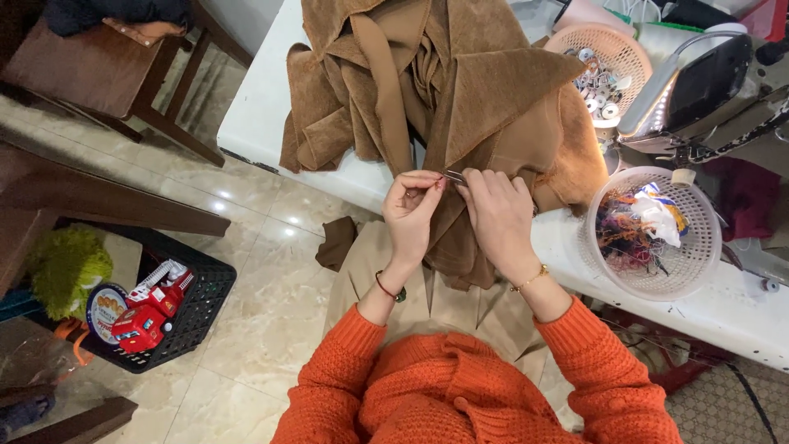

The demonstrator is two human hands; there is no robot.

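Head view looks down on two bare hands meeting at the table's edge. Left hand (411, 212) has its fingers pinched together on a fold of the brown garment (444, 99), keeping the cloth taut just beside the other hand. Right hand (497, 215) is closed around small metal tweezers (454, 175), whose tips poke out between the two sets of fingertips, placed so they can reach the held fold. Most of the garment is heaped beyond the fingers on the white table (255, 115); part hangs below them into the lap. Right of the right-hand fingers sits a white basket (694, 247) of thread scraps, near enough for dropping bits.
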